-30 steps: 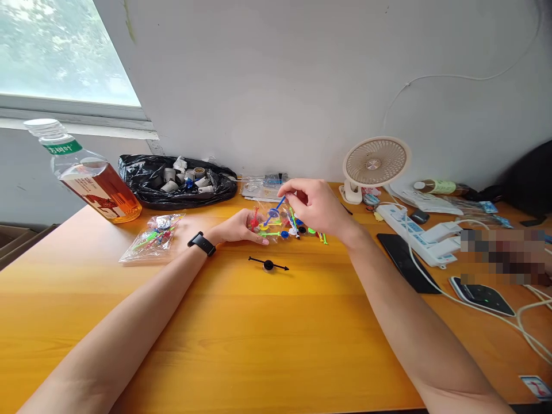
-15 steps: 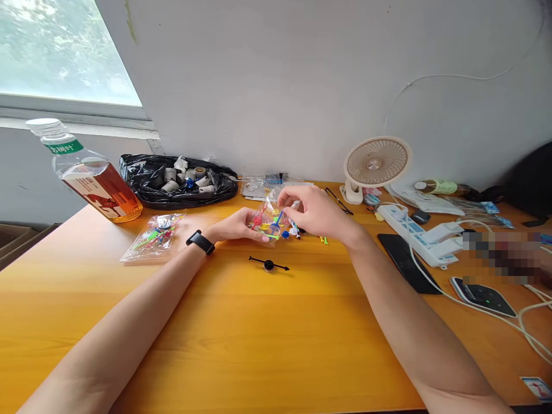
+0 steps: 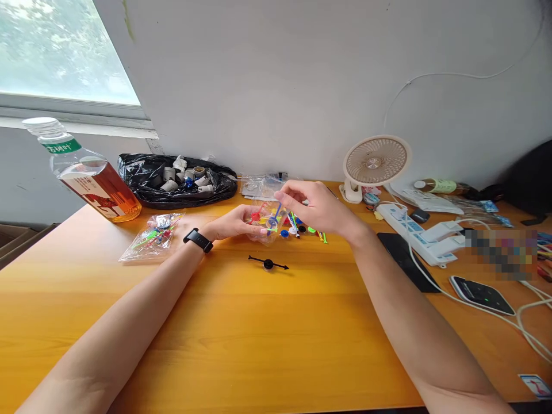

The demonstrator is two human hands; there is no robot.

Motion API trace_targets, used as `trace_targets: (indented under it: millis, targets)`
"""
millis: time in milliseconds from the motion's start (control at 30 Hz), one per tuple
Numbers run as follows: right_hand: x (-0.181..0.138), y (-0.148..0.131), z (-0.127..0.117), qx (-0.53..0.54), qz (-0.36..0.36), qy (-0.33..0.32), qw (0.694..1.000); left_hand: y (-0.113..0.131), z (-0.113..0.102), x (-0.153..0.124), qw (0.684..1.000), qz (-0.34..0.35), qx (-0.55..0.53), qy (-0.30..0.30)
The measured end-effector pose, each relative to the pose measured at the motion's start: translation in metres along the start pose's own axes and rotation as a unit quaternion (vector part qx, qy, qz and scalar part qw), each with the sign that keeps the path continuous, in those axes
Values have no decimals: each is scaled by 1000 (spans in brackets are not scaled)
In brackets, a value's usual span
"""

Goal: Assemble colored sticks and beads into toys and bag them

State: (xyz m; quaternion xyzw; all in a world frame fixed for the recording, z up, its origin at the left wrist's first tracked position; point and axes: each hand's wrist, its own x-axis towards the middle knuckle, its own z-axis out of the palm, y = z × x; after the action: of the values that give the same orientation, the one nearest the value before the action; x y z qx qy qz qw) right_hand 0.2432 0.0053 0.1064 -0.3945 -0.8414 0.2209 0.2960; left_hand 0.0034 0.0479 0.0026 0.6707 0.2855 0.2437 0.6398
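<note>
My left hand (image 3: pixel 235 222), with a black watch on its wrist, grips a small clear plastic bag (image 3: pixel 263 219) of coloured plastic pointers, lifted slightly off the wooden table (image 3: pixel 267 333). My right hand (image 3: pixel 318 207) pinches a blue pointer (image 3: pixel 277 210) at the bag's mouth. More loose coloured pointers (image 3: pixel 307 230) lie on the table just right of the bag. A single black pointer (image 3: pixel 268 264) lies alone in front of both hands.
A second filled bag (image 3: pixel 153 236) lies to the left, near a tea bottle (image 3: pixel 88 177) and a black bag of small parts (image 3: pixel 177 180). A desk fan (image 3: pixel 374 164), power strip (image 3: pixel 417 234), phones and cables crowd the right side.
My left hand has raised the bag a little off the table. My right hand has lifted from the bag's top, the blue pointer now standing upright in its fingers.
</note>
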Motion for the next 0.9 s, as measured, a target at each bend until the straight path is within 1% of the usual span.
trace_targets:
  millis: [67, 200, 267, 367, 467, 533, 567, 633, 767, 800, 900]
  targets:
    - [0, -3, -2, -3, -16, -8, 1000, -1, -4, 0, 1000, 5, 11, -3]
    - [-1, -4, -3, -17, -50, -1, 999, -2, -10, -1, 998, 18, 34, -48]
    - [-1, -4, -2, -25, -62, 5, 998, -2, -13, -2, 997, 26, 52, -44]
    - [-2, -6, -1, -45, -78, -37, 995, 1, -17, -4, 997, 30, 69, -34]
    - [-3, -9, 1, -53, -87, -42, 994, 4, -19, -6, 997, 33, 56, -37]
    - [-3, -9, 3, -50, -89, -52, 993, 6, -21, -7, 998, 32, 41, -45]
    - [-3, -8, 3, -48, -86, -67, 993, 6, -21, -8, 998, 28, 36, -52]
    - [-4, -6, 5, -50, -76, -84, 992, 8, -22, -9, 997, 7, 37, -63]
    - [-3, -3, 7, -66, -70, -64, 993, 6, -23, -9, 995, -37, 59, -74]
    - [-3, -4, 7, -72, -73, -45, 994, 5, -24, -9, 995, -36, 65, -69]
    - [-4, -13, 4, -86, -84, 42, 992, -1, -23, -7, 997, -26, 67, -38]
